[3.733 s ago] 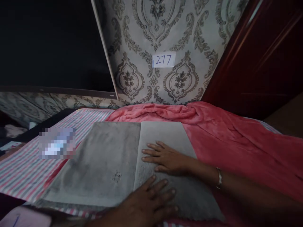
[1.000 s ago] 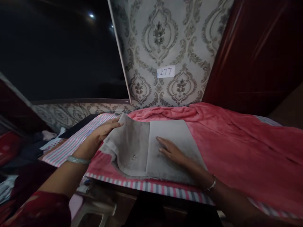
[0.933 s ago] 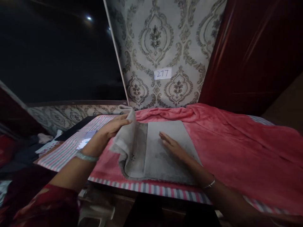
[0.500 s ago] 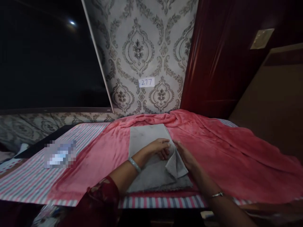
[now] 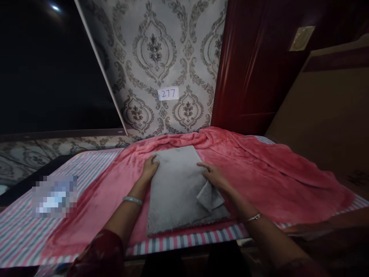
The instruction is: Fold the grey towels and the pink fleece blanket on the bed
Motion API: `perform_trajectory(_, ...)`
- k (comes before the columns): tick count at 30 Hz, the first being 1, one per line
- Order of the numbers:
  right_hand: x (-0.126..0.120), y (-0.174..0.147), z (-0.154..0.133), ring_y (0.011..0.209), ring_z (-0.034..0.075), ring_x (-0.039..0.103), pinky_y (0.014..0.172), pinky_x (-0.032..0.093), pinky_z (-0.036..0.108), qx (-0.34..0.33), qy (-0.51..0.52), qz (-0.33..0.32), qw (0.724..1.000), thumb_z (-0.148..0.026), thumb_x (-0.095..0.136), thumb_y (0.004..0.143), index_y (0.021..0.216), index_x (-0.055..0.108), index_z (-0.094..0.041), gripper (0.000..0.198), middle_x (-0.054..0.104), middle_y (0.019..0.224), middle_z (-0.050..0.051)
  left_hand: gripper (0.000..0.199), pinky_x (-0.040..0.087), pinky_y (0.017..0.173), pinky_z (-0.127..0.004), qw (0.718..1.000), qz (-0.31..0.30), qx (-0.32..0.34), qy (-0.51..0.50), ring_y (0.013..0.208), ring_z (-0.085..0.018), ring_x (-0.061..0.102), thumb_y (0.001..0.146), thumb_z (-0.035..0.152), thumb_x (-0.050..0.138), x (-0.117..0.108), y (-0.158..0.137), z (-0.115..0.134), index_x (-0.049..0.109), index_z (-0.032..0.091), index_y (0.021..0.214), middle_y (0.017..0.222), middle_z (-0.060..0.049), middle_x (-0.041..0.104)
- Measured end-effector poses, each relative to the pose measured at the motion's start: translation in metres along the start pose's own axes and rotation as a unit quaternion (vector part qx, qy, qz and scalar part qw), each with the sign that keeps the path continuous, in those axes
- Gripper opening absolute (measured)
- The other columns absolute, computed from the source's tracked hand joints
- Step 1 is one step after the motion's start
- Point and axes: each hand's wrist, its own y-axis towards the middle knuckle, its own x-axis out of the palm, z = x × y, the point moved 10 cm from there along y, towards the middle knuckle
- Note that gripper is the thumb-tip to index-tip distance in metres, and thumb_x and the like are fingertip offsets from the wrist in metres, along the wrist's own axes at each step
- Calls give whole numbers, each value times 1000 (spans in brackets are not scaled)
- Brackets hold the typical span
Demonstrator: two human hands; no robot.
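Note:
A folded grey cloth (image 5: 175, 188) lies on a pink plush blanket (image 5: 123, 196), its long sides running away from me. At its upper left edge, my left hand (image 5: 150, 168) is closed on the border, with the fingertips near the far corner. My right hand (image 5: 213, 176) grips the right edge, its forefinger and thumb on the cloth's top face. Just below that hand, a small corner flap (image 5: 210, 196) is turned over and sticks up. The fingers under the edges are partly hidden.
Striped fabric (image 5: 98, 161) shows around the blanket on the table. A blurred-out item (image 5: 54, 196) lies at the left. Behind stand a large dark screen (image 5: 54, 73), patterned wallpaper with a "277" label (image 5: 168, 93), and a dark red panel (image 5: 253, 69). Cardboard (image 5: 325, 111) leans at the right.
My left hand has moved off the middle of the cloth to its left edge. My right hand has shifted onto the right edge above the turned flap. The view has swung slightly right.

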Motion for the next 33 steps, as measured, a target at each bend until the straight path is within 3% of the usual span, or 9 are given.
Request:
perform_trajectory(6, -7, -32, 16, 121, 26, 62, 106, 47, 43, 76, 125, -4, 989, -21, 57, 67, 132, 64, -18, 65, 67, 130, 8, 49, 40, 116, -43, 999, 19, 18, -29, 130, -26, 57, 78, 20, 61, 7, -1, -15, 66, 18, 127, 136, -10, 65)
perform_trajectory(12, -10, -55, 4, 126, 27, 59, 107, 46, 43, 71, 131, -34, 988, -23, 64, 67, 141, 55, -19, 75, 64, 135, 10, 57, 54, 96, -40, 997, 19, 7, -72, 107, -25, 67, 81, 33, 61, 2, -12, -21, 60, 17, 136, 120, -11, 71)
perform_trajectory(18, -12, -62, 0, 138, 25, 50, 117, 35, 43, 47, 70, -9, 996, -16, 55, 67, 142, 54, -18, 75, 56, 146, 11, 60, 55, 88, -35, 999, -7, -29, 37, 99, -26, 69, 78, 37, 67, -3, -25, -11, 60, 14, 134, 113, -11, 73)
perform_trajectory(22, -12, -61, 9, 136, 27, 52, 113, 40, 46, 62, 66, -3, 996, -20, 56, 73, 144, 53, -19, 71, 57, 145, 13, 55, 52, 89, -34, 995, -32, -12, 93, 105, -27, 68, 82, 36, 61, 1, -30, -2, 59, 13, 132, 120, -13, 71)
perform_trajectory(28, -11, -50, 8, 135, 29, 52, 111, 43, 48, 46, 33, -3, 998, -30, 61, 78, 142, 55, -21, 65, 57, 145, 11, 34, 48, 75, -36, 988, -15, -57, 145, 90, -31, 67, 80, 43, 63, -4, -30, -10, 65, 14, 98, 93, -14, 72)
perform_trajectory(33, -10, -43, 4, 136, 27, 51, 115, 40, 46, 26, -17, 16, 999, -25, 60, 76, 139, 60, -19, 63, 57, 145, 11, 22, 39, 66, -31, 995, 4, -58, 87, 77, -26, 61, 73, 35, 68, -10, -26, -15, 53, 22, 63, 67, -5, 60)
